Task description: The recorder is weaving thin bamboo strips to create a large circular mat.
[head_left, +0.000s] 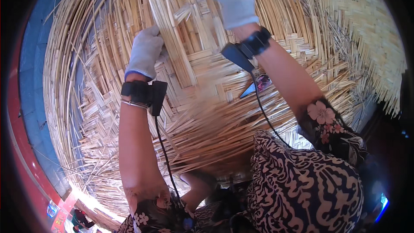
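A large mat of split, straw-coloured reeds [207, 67] spreads below me, woven in its middle, with long loose strips running away at the far side. My left hand [145, 51], in a pale glove, is closed at the edge of a broad flattened reed strip [174, 45], its fingertips partly hidden there. Farther off to the right, my right hand [235, 2], gloved too, is over the far strips. Its fingers are smeared by motion and partly beyond the upper edge, so its hold is unclear. Black straps with boxes and cables sit on both wrists.
A pointed blue-grey piece beside a purple-pink one [261, 83] lies on the mat near my right forearm. Another finished-looking woven mat [366, 26] is at the right. Blue-grey floor tiles [33, 73] and a red strip [21, 133] border the left. Patterned cloth [306, 181] covers my knee.
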The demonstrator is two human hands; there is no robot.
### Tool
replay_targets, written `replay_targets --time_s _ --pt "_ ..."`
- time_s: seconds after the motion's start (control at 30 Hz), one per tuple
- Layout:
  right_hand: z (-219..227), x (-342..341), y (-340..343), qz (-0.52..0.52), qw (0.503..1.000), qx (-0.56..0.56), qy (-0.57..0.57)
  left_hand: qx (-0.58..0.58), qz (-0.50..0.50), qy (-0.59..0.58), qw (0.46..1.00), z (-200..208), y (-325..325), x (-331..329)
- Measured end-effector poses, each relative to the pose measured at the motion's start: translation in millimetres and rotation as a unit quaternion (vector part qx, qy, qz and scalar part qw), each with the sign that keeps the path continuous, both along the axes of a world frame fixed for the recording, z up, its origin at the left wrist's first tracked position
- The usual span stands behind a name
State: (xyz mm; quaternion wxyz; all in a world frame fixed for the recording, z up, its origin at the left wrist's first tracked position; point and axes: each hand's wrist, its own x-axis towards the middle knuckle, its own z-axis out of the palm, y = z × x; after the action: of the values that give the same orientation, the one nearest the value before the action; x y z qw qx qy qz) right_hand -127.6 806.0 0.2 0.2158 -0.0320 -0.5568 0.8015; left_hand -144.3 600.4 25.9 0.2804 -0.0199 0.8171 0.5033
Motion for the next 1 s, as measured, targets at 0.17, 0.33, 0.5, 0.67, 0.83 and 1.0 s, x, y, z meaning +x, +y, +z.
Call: replay_targets --time_s 0.17,0.33,0.5,0.67,0.83,1.0 --pt "-18.7 82.0 45.0 -0.127 0.973 0.062 -0.182 -0.31 -0.232 0.119 0.914 27.0 -19.3 -11.9" --pt "-26.4 129.4 106.7 -0.194 0.94 -0.072 -0.272 -0.386 -0.105 0.392 0.828 36.7 39.4 3.7" --pt "-7.9 123.2 85.3 -0.069 0.943 -0.028 -0.324 -0.102 -0.045 0.213 0.971 -54.1 54.5 -13.1" --pt "17.7 118.5 81.0 0.102 0.859 0.427 -0.262 0.017 0.039 0.057 0.997 -32.8 89.2 1.5" --pt "-5.9 68.1 68.4 0.104 0.609 0.781 -0.091 0.019 -0.066 -0.004 0.998 -21.9 73.2 -5.7" --pt "-5.2 50.2 66.4 0.182 0.595 0.767 -0.157 -0.042 -0.027 -0.027 0.998 -20.2 73.5 -4.5"
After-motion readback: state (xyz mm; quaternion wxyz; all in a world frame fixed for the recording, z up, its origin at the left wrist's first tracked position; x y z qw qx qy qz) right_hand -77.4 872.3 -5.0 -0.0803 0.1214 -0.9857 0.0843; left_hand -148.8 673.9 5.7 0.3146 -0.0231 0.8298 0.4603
